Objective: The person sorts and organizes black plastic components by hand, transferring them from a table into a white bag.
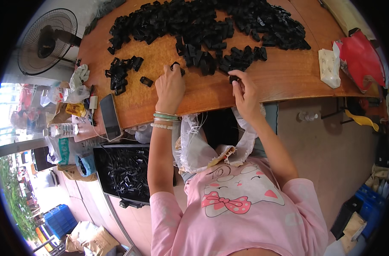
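Note:
My left hand [170, 87] is above the wooden table [156, 53], its fingers closed on a small black plastic part [175, 66]. Another such part [233, 79] is pinched between the thumb and fingers of my right hand [246, 93], near the table's front edge. Just beyond both hands spreads a large heap of black plastic parts [169, 19]. One loose black part [146, 81] lies left of my left hand, and a smaller cluster of parts [117, 77] sits farther left. The exact shape of the held pieces is mostly hidden by my fingers.
A phone [111, 116] lies at the table's left edge, near a plastic bottle [62, 129]. At far left stands a fan [47, 42]. A black bin [124, 170] of dark parts is below left. A red bag [361, 59] and white packet [329, 68] rest at right.

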`<action>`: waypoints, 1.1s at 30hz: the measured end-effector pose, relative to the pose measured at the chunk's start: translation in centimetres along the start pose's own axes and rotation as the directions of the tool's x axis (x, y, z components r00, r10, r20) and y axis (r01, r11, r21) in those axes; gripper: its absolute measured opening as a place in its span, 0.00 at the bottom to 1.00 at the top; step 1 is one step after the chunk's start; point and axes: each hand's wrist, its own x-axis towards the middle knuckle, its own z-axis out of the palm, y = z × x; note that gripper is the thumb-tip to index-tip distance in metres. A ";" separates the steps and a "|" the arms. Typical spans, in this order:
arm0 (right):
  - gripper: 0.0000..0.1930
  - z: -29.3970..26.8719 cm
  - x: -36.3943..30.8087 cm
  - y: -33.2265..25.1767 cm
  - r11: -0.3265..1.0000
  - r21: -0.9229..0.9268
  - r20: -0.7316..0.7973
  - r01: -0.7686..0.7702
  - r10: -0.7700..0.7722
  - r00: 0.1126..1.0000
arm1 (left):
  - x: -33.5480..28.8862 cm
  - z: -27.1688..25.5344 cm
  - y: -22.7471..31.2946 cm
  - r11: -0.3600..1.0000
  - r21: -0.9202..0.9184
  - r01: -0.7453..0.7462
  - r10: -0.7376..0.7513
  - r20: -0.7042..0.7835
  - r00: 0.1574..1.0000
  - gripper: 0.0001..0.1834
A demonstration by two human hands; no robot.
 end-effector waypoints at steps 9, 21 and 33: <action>0.07 0.2 -0.4 1.0 0.957 0.194 -0.026 -0.218 0.227 0.974 | -1.8 -3.8 2.2 0.060 -0.952 0.300 -0.265 0.275 0.924 0.08; 0.11 -2.1 0.3 -3.8 0.894 0.422 0.102 -0.148 0.116 0.988 | -6.6 -5.2 5.6 -0.016 -0.915 0.402 0.066 0.401 0.914 0.22; 0.09 -2.2 -0.6 -4.9 0.886 0.445 0.239 -0.131 0.023 0.971 | -8.0 -4.5 6.2 0.002 -0.918 0.396 0.110 0.394 0.913 0.17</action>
